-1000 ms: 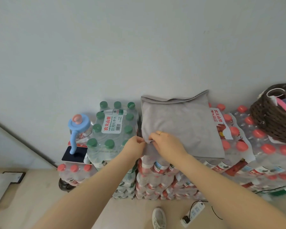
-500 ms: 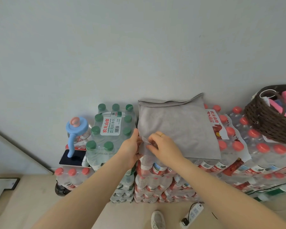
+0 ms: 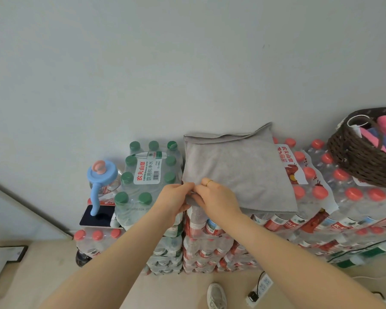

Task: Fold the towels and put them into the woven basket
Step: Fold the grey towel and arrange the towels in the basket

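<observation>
A grey towel (image 3: 236, 172), folded flat, lies on top of stacked shrink-wrapped packs of red-capped water bottles (image 3: 310, 192) against a pale wall. Both hands meet at its near left corner: the left hand (image 3: 174, 200) and the right hand (image 3: 216, 198) each pinch the cloth edge between thumb and curled fingers, a gold ring on the right one. The pack of green-capped bottles (image 3: 149, 175) just left of the towel carries a label reading 农夫山泉 饮用纯净水, with small English print that looks like "purified drinking water". The red wrap beside the towel also shows 农夫山泉. At the far right stands the woven basket (image 3: 359, 159), dark brown, holding pink and blue cloth. A blue-lidded bottle (image 3: 101, 175) and a dark phone (image 3: 97, 218) sit at the left; a power strip (image 3: 260, 289) and a shoe (image 3: 216, 296) are on the floor.
</observation>
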### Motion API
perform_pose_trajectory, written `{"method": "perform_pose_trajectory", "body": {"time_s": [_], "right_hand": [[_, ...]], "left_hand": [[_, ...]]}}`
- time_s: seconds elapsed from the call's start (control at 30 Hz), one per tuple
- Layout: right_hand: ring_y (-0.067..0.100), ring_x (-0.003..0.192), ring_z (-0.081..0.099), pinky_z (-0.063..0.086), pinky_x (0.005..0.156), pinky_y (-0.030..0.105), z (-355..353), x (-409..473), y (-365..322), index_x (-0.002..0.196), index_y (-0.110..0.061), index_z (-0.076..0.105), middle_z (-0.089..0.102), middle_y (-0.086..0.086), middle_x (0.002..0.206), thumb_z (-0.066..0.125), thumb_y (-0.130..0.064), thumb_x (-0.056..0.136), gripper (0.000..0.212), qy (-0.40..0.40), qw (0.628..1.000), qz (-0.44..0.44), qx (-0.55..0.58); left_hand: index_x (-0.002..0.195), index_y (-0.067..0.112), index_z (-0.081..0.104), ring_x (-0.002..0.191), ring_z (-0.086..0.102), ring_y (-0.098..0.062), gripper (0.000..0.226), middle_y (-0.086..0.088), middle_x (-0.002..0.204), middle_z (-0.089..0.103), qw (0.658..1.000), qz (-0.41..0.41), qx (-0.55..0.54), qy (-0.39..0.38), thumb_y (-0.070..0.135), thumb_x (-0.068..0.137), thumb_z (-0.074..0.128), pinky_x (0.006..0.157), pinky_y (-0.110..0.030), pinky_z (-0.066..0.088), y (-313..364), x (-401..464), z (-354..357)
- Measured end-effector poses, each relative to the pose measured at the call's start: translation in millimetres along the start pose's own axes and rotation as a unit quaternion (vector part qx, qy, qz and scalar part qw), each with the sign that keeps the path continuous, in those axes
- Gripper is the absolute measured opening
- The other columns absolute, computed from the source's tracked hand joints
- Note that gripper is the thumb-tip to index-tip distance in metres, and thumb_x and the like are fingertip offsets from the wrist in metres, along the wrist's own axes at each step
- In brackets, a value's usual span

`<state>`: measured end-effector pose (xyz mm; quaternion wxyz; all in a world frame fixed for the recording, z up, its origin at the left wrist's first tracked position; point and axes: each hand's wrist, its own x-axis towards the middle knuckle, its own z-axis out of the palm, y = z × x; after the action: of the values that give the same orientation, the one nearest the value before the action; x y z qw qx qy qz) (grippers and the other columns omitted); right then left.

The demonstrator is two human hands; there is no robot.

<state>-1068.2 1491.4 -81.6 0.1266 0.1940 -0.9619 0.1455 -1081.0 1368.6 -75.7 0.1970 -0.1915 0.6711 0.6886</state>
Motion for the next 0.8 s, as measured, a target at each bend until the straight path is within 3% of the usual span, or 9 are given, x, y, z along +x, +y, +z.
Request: {"method": "perform_pose_trajectory", "body": {"time_s": [0.07,0.13,0.23,0.37,0.5,0.6,0.73,0.8], "right_hand": [[0.014,0.046,0.052,0.029,0.035,0.019,3,-3,2,0.07,-0.019,0.064,0.051,-0.003,0.059,0.068,-0.03,0.074,0.012,0.004,0.999,-0.022,-0.027],[0.015,0.052,0.054,0.036,0.041,0.021,1,-10,12,0.073,-0.018,0.064,0.055,-0.003,0.064,0.082,-0.018,0.059,0.023,0.008,0.998,-0.019,-0.053],[0.018,0.056,0.053,0.036,0.047,0.024,-6,-23,38,0.071,-0.015,0.059,0.056,0.001,0.073,0.081,0.0,0.043,0.038,0.015,0.994,0.012,-0.107],[0.024,0.06,0.054,0.039,0.052,0.028,-19,-49,80,0.069,-0.012,0.054,0.059,0.006,0.08,0.074,0.015,0.036,0.047,0.046,0.986,0.081,-0.14],[0.032,0.072,0.055,0.041,0.059,0.035,-36,-74,117,0.075,-0.007,0.055,0.059,0.013,0.087,0.069,0.016,0.053,0.035,0.042,0.967,0.201,-0.147],[0.033,0.085,0.053,0.042,0.065,0.039,-46,-89,133,0.089,-0.005,0.053,0.055,0.016,0.099,0.064,-0.001,0.076,0.018,0.024,0.946,0.307,-0.102],[0.029,0.094,0.055,0.044,0.065,0.034,-49,-96,134,0.108,-0.01,0.044,0.05,0.012,0.115,0.06,-0.019,0.084,0.03,-0.059,0.931,0.354,-0.074],[0.03,0.091,0.056,0.043,0.064,0.033,-49,-96,129,0.108,-0.01,0.042,0.053,0.012,0.11,0.053,-0.016,0.087,0.025,-0.018,0.92,0.391,-0.033]], "left_hand": [[0.085,0.004,0.059,0.079,0.057,-0.022,0.01,-0.015,0.086,0.059,1.0,0.001,0.006,0.006,0.012,0.088,0.054,0.067,-0.024,0.05,0,1,-1],[0.083,0.005,0.055,0.075,0.055,-0.021,0.007,-0.015,0.087,0.056,1.0,-0.009,-0.008,0.012,0.01,0.089,0.053,0.063,-0.024,0.051,-1,0,-1],[0.079,0.007,0.05,0.07,0.053,-0.02,0.012,-0.012,0.082,0.053,0.999,-0.029,-0.028,0.023,0.01,0.087,0.058,0.05,-0.02,0.053,-4,-2,-3],[0.081,0.005,0.05,0.071,0.059,-0.023,0.011,-0.013,0.081,0.057,0.996,-0.054,-0.073,0.019,0.004,0.085,0.06,0.05,-0.022,0.057,-7,-5,-6],[0.078,0.002,0.051,0.07,0.061,-0.022,0.012,-0.016,0.08,0.059,0.993,-0.066,-0.1,0.02,-0.005,0.083,0.06,0.053,-0.023,0.058,-8,-6,-4],[0.076,0.001,0.053,0.07,0.061,-0.019,0.013,-0.016,0.079,0.061,0.991,-0.058,-0.116,0.03,-0.008,0.082,0.059,0.055,-0.017,0.057,-9,-7,-4],[0.069,0.004,0.05,0.071,0.061,-0.017,0.021,-0.014,0.077,0.062,0.991,-0.041,-0.122,0.035,-0.008,0.082,0.061,0.053,-0.014,0.055,-11,-11,-8],[0.068,0.005,0.049,0.072,0.06,-0.017,0.022,-0.013,0.077,0.061,0.991,-0.04,-0.125,0.035,-0.01,0.081,0.06,0.053,-0.014,0.055,-11,-15,-8]]}}
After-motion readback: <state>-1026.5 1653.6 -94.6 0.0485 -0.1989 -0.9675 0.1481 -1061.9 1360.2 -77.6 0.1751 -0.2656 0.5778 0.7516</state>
